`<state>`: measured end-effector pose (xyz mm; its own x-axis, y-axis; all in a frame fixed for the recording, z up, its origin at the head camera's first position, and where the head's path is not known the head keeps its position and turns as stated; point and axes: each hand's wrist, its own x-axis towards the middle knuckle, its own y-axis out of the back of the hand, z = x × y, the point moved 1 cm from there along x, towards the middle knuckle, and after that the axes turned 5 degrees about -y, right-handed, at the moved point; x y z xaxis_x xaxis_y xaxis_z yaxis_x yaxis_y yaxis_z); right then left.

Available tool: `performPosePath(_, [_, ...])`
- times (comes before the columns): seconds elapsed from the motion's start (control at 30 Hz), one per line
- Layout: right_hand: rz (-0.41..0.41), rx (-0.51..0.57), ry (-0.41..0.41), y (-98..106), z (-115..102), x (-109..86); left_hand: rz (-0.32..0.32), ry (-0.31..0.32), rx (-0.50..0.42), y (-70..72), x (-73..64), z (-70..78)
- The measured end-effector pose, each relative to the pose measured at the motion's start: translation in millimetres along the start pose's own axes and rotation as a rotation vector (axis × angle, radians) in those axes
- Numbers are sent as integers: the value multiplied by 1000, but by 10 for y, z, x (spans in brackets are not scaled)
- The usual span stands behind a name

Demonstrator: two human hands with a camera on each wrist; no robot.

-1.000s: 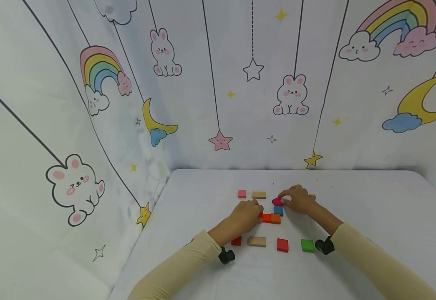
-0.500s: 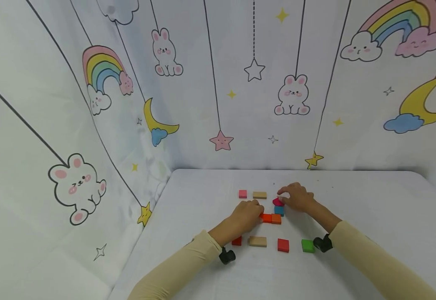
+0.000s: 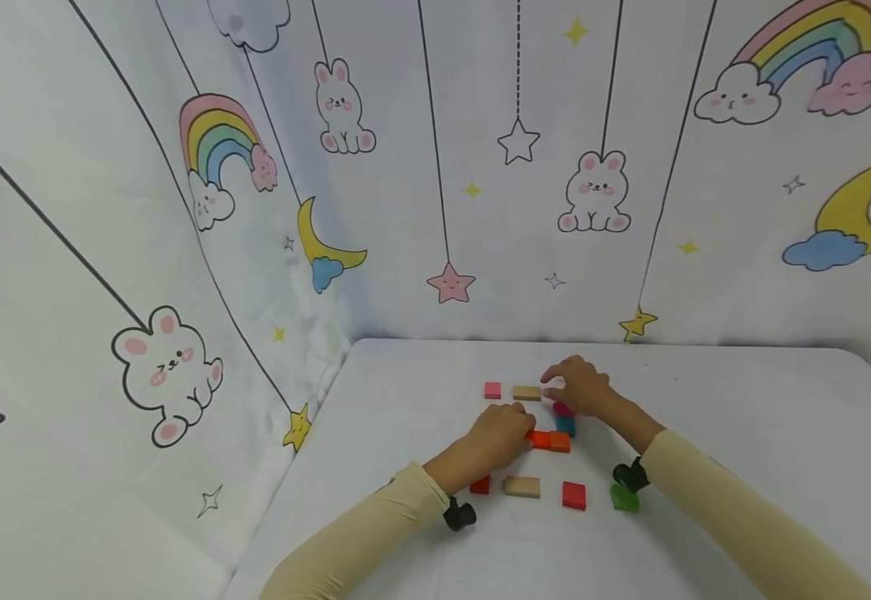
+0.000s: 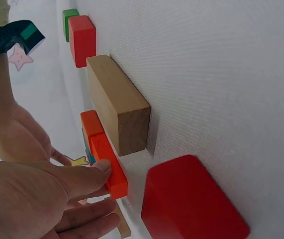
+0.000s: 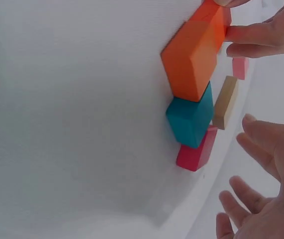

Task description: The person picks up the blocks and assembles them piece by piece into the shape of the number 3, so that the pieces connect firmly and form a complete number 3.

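Note:
My left hand (image 3: 503,435) pinches a red-orange block (image 4: 109,167) between thumb and fingers. An orange block (image 5: 191,59) lies end to end with it. Behind that sits a teal-blue block (image 5: 190,114), with a crimson block (image 5: 197,152) beyond, forming a bent row. My right hand (image 3: 583,387) hovers over the crimson block, fingers spread and holding nothing, as its wrist view shows. Its fingertips are close to the right end of the far wooden block (image 3: 527,392). In the head view, the hand partly covers the crimson block.
A pink block (image 3: 492,390) lies left of the far wooden block. Nearer to me are a dark red block (image 3: 480,485), another wooden block (image 3: 522,487), a red block (image 3: 573,495) and a green block (image 3: 625,498). A patterned cloth (image 3: 405,167) rises behind the white table (image 3: 743,467).
My right hand has let go of the crimson block and moved left and away from me, toward the far wooden block. The left hand stays on the red-orange block. The view has shifted slightly.

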<state>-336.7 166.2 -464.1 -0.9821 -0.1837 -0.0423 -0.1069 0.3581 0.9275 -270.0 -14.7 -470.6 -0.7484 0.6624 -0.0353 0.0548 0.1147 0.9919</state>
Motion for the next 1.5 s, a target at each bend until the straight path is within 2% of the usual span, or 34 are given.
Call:
performPosePath(0.23, [5,-39,21,-26,-78,141,-2,1,3,0,25,0])
performPosePath(0.53, [-58,-61,31,-52,-143,250,-7,7,15,8,12,0])
performPosePath(0.9, [-126,-37,18,-32,-161,295,-5,4,32,17,-1,9])
performPosePath(1.07, [-131,-47,19,-43,-150,317,14,-3,36,9,-9,3])
performPosePath(1.5, [-149,-47,16,5,-169,261,-5,4,28,13,-14,20])
